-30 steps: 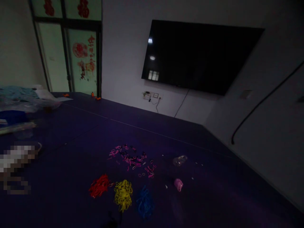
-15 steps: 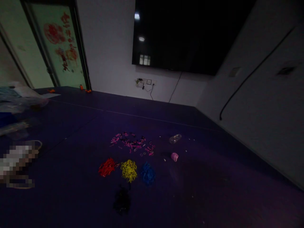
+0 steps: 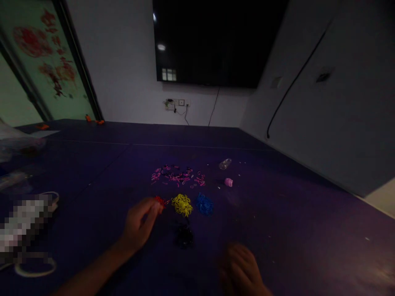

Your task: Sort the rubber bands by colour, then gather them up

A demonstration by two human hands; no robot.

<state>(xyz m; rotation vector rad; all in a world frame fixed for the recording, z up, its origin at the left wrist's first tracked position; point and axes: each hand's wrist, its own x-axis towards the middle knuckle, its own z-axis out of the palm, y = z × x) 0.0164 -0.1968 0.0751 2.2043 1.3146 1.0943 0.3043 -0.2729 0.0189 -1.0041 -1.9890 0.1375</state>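
Pile of thin red bands, rubber by the look of them (image 3: 161, 201), lies on the dark purple flat surface (image 3: 296, 197), partly hidden behind the fingers of the left hand (image 3: 142, 222). Left hand: thumb and forefinger drawn together at the pile's near edge; cannot tell whether a band is pinched between them.

Just right of the red pile: tangled heap of yellow bands (image 3: 182, 205), then a heap of blue bands (image 3: 204, 204). Nearer the wearer, below the yellow: heap of black strands (image 3: 184, 236). Beyond the row: loose scatter of pink and black loops (image 3: 179, 177). Further right: small crumpled pink object (image 3: 228, 182), with a clear, shiny plastic piece (image 3: 225, 164) behind it.

Right hand (image 3: 242, 265): near the bottom edge, well apart from the heaps, fingers curled, blurred; cannot tell whether it holds anything.
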